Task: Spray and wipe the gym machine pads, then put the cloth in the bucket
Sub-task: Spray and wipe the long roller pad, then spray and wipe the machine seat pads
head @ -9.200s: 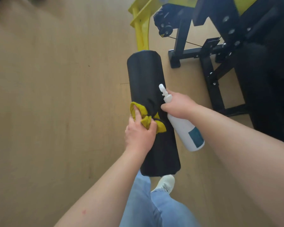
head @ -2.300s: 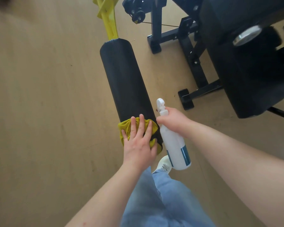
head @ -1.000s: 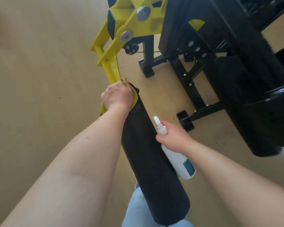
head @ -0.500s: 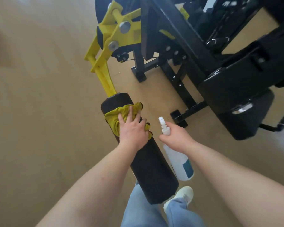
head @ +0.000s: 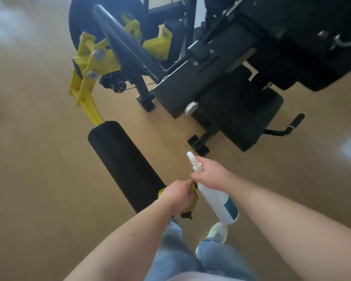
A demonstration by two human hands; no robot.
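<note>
A long black roller pad (head: 123, 163) runs from a yellow lever arm (head: 87, 98) down toward me. My left hand (head: 177, 196) grips a yellow cloth (head: 193, 205) at the pad's near end; most of the cloth is hidden under the fingers. My right hand (head: 210, 175) holds a white spray bottle (head: 217, 199) by its neck, nozzle pointing up and left, right beside the left hand. The bottle carries a blue label. No bucket is in view.
The black gym machine frame (head: 201, 82) and its black seat pad (head: 241, 116) stand to the right, with feet on the tan floor (head: 39, 179). A black handle (head: 288, 128) sticks out at the right. My jeans and a white shoe (head: 217, 233) are below.
My left hand has slid the cloth from the pad's far end down to its near end. The right hand with the bottle stays beside it. My head has tilted up toward the machine.
</note>
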